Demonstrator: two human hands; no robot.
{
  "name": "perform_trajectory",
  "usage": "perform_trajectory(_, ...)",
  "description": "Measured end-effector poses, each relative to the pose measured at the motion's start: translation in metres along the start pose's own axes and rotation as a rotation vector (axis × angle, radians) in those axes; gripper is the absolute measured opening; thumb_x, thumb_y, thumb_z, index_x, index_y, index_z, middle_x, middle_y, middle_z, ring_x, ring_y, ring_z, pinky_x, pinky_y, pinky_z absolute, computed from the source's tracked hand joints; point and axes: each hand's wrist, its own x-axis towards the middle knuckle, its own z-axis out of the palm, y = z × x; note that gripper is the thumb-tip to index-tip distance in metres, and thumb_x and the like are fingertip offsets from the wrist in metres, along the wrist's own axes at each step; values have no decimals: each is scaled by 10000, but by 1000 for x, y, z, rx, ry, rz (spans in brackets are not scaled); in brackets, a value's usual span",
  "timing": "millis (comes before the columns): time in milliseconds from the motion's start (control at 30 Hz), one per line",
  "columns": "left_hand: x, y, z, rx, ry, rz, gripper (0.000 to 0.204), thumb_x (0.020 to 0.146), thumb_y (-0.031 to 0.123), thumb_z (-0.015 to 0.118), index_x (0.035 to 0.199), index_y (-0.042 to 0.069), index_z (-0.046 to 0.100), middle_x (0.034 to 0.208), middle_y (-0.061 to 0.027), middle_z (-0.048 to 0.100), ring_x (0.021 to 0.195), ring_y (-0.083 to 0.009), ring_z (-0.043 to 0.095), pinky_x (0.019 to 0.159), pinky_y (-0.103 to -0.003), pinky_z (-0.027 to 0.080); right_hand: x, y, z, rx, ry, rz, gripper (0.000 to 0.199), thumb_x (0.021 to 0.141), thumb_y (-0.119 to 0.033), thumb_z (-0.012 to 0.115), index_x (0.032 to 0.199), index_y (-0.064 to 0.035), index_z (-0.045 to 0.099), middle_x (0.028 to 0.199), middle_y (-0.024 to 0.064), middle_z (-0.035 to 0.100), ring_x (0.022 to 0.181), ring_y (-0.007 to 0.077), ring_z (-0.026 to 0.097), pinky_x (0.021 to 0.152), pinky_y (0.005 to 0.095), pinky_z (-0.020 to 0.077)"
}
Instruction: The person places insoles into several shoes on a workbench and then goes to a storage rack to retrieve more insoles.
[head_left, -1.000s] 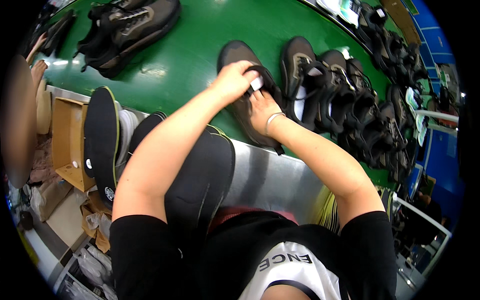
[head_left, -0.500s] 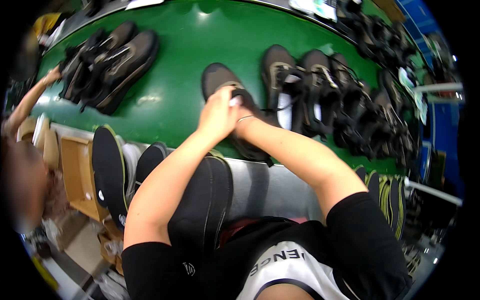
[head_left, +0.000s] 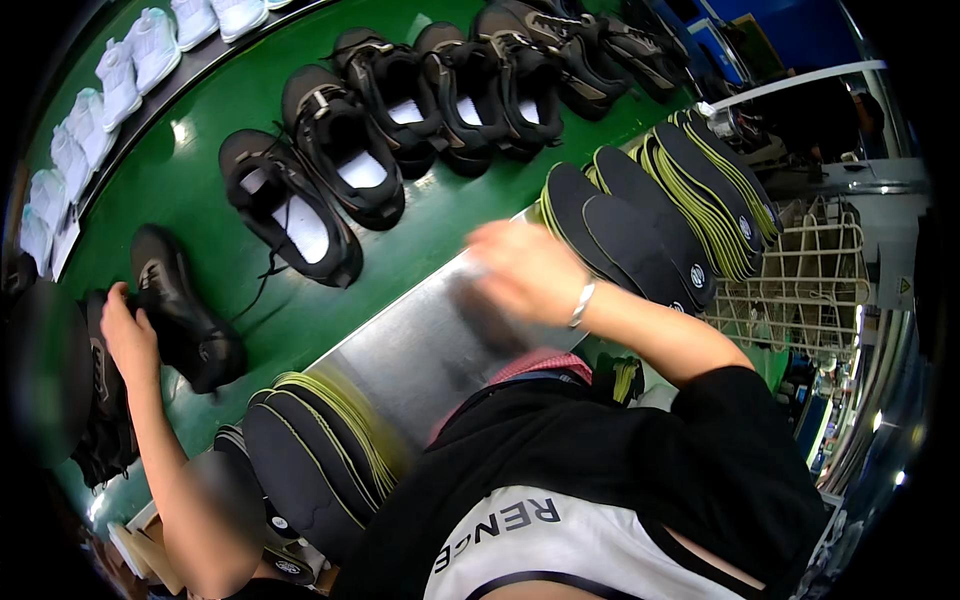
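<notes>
My left hand (head_left: 130, 338) reaches to the far left, its fingers stretched out and apart beside a dark brown-and-black shoe (head_left: 178, 300). More dark shoes (head_left: 105, 360) lie against its other side; whether it touches them I cannot tell. Smeared by motion, my right hand (head_left: 525, 275) hovers above the metal ledge (head_left: 400, 335), close to a stack of black insoles (head_left: 575, 210) with yellow-green edges. Between the hands, farther back, a laced shoe (head_left: 290, 210) with a white inside stands on the green work surface (head_left: 215, 90).
Several similar dark shoes (head_left: 465, 95) form a row toward the back right. White shoes (head_left: 115, 85) line the far-left edge. Another insole stack (head_left: 310, 440) sits near my left forearm. At the right is a wire basket (head_left: 800, 270).
My hands were together on a dark shoe; now they are wide apart, left hand at far left, right hand near the insoles. The view has turned toward the right.
</notes>
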Motion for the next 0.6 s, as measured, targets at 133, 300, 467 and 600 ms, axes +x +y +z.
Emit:
perform_trajectory(133, 17, 93, -11, -370, 5, -67, 377, 759, 182, 589, 1084, 18, 491, 993, -137, 567, 919, -275, 538, 798, -360, 409, -67, 63, -28, -312, -80, 589, 318, 699, -201, 591, 965, -33, 546, 978, 157, 560, 911, 314, 529, 781, 392, 435)
perform_trajectory(300, -15, 156, 50, -803, -732, -406, 976, 712, 370, 639, 1283, -46, -34, 841, -220, 565, 767, -280, 578, 736, -336, 450, -138, 82, -37, -247, -331, 986, 747, 531, -369, 741, 1148, -86, 430, 1227, 149, 406, 1151, 317, 358, 912, 435, 330)
perform_trajectory(467, -2, 173, 9, -390, -479, -115, 628, 754, 102, 511, 1267, 8, 161, 734, -200, 599, 692, -352, 581, 692, -432, 419, -149, 81, -30, -349, -242, 997, 721, 501, -324, 763, 1099, -86, 436, 1105, 127, 463, 1036, 312, 432, 856, 426, 362)
perform_trajectory(600, 28, 186, -21, -475, -282, 455, 273, 668, -26, 501, 900, 94, 578, 796, -100, 536, 805, -289, 536, 696, -365, 442, -147, 85, -49, -175, 85, 778, 349, 594, -168, 648, 844, -18, 457, 896, 152, 435, 934, 306, 444, 801, 387, 369)
